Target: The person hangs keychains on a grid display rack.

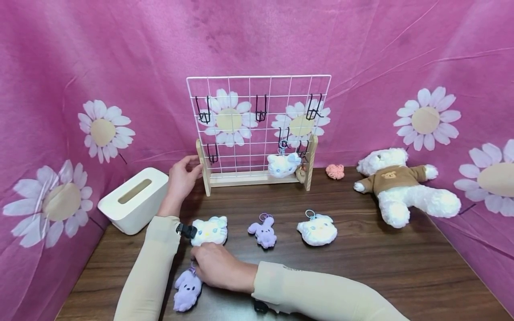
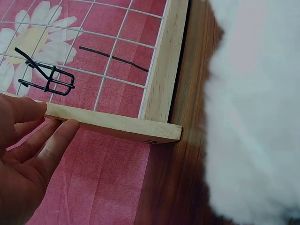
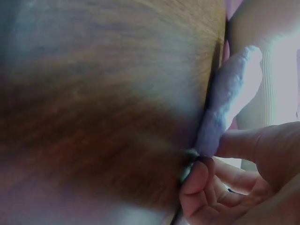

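Note:
My left hand [image 1: 182, 178] pinches the left wooden post [image 1: 204, 171] of a white wire grid rack [image 1: 259, 77], thumb on one side and fingers on the other in the left wrist view. Near the table's front, my right hand [image 1: 221, 267] holds a purple puppy plush keychain [image 1: 187, 292] at its ring end, the plush low over the wood. Fingertips hide part of the ring. A white cat plush keychain [image 1: 209, 231] lies just beyond that hand. On a lower right hook of the rack hangs another white cat plush [image 1: 283, 165], with a small tan item [image 1: 300, 174] beside it.
Black hooks [image 1: 261, 109] are spread over the grid. A second purple puppy plush [image 1: 264, 232] and a white cat plush [image 1: 318, 229] lie mid-table. A white tissue box [image 1: 134, 200] stands left; a pink heart [image 1: 335, 171] and a teddy bear [image 1: 395, 180] lie right.

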### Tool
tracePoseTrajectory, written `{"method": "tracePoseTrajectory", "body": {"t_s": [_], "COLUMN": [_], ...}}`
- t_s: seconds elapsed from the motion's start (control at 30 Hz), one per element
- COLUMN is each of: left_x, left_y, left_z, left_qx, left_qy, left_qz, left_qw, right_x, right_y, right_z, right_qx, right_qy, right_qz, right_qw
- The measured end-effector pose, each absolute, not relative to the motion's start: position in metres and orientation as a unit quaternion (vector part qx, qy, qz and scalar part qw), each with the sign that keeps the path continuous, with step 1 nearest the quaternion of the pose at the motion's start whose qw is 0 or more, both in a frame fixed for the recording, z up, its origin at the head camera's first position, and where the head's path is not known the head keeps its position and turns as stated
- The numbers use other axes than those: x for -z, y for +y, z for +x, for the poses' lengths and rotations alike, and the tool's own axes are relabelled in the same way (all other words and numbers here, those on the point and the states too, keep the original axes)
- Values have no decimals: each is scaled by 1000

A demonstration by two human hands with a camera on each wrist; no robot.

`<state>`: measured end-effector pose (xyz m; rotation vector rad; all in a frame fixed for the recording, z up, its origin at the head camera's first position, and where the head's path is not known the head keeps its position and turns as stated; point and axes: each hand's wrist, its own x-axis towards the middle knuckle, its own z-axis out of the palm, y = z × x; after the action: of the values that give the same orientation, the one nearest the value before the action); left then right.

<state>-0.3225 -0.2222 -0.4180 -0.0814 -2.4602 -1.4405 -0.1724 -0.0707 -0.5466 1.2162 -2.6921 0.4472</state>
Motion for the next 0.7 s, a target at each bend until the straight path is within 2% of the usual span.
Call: {"method": "tracePoseTrajectory", "body": {"t_s": [0.33, 0.7], "left_x": [419, 418], "left_y": [-221, -222], "left_z": [-322, -324], "left_qx": [498, 505], "left_qy": [-855, -851], "left_qz": [-22, -23], "left_qw": [142, 140], "right_x": [546, 524], "right_y": [-64, -53], "right_z": [-172, -165], "right_qx": [-137, -182], "right_qy": [-897, -911], "right_qz": [415, 370], "right_qw": [63, -3]}}
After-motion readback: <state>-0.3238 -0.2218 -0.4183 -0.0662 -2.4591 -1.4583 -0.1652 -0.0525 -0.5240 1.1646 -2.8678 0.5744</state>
